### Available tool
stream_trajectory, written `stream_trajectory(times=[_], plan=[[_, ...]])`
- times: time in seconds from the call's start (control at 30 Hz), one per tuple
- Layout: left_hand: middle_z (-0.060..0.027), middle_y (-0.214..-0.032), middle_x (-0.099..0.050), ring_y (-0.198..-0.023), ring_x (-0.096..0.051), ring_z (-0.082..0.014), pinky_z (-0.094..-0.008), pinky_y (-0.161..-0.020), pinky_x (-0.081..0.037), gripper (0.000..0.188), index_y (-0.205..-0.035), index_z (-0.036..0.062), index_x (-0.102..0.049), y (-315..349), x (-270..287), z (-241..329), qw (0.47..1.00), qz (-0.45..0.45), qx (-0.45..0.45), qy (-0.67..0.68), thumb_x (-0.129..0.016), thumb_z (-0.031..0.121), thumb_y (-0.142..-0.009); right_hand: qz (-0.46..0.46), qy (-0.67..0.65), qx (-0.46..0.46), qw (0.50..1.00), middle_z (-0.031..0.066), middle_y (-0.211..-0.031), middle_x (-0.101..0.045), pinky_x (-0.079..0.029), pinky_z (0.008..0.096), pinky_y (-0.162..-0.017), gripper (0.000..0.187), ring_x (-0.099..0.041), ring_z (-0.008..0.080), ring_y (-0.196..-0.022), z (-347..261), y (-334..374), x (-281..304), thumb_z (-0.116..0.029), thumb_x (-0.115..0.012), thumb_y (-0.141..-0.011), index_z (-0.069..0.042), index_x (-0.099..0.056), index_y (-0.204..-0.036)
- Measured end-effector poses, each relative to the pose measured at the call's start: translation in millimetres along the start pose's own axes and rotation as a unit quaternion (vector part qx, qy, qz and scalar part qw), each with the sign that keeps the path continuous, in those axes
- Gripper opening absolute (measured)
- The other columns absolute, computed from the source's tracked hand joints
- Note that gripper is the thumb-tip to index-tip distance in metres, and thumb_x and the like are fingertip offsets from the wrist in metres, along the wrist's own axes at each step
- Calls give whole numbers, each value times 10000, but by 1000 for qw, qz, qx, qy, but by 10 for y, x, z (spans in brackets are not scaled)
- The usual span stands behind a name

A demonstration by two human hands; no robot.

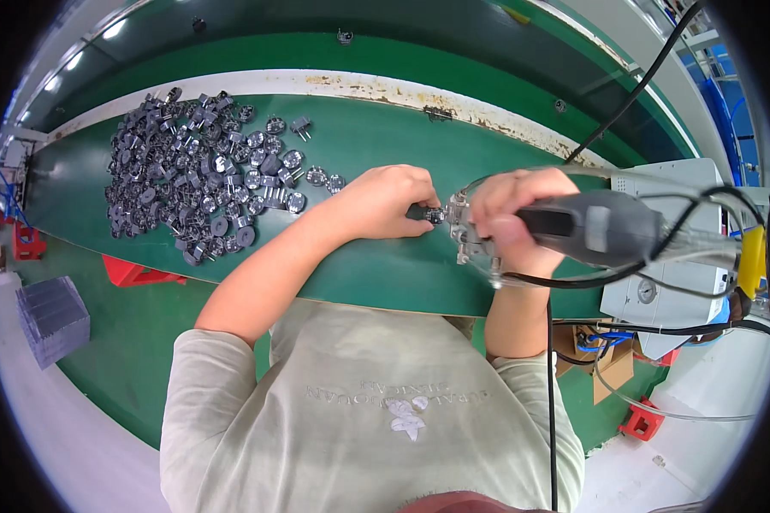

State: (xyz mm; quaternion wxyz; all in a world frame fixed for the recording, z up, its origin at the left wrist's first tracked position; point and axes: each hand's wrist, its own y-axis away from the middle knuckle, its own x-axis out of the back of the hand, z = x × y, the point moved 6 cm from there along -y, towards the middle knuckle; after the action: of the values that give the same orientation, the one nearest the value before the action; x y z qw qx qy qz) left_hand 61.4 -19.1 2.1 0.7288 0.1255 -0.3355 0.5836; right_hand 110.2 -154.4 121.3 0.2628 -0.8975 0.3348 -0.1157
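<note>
My left hand (391, 203) is closed, pinching a small dark plug part (426, 214) between thumb and fingers over the green table (376, 274). My right hand (518, 214) wraps round a grey and black power screwdriver (603, 227), held almost level. The metal head (462, 224) of the screwdriver points left and meets the plug part or sits right beside it; the exact contact is too small to tell. A big heap of similar black plug parts (184, 175), some with metal pins showing, lies left of my left forearm.
At the right end of the table stands a white machine (624, 295) with a round gauge. Black cables (650, 81) and clear hoses run from the screwdriver. A worn white ledge (359, 84) borders the table's far side. Grey stacked trays (53, 321) stand at the lower left.
</note>
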Motion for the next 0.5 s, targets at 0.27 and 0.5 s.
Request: stream_trajectory(times=[0.27,0.5], plan=[[-126,-973,-655,-899,-660,-312,-401,-769,-541,311,-1033,39,-738,23,-13,-23,999,4,-12,40,-785,146,-745,63,-135,77,986,57,-637,-568,-512,359,-517,329,-565,199,-510,-340,80,205,-180,-811,-862,-47,-511,-892],[-106,-944,-648,-916,-639,-304,-394,-787,-525,298,-1048,46,-744,46,-43,-37,999,-26,7,41,-763,119,-760,22,-107,25,994,53,-664,-545,-501,387,-537,224,-543,193,-529,-28,109,34,-203,-659,-937,-65,-485,-968]])
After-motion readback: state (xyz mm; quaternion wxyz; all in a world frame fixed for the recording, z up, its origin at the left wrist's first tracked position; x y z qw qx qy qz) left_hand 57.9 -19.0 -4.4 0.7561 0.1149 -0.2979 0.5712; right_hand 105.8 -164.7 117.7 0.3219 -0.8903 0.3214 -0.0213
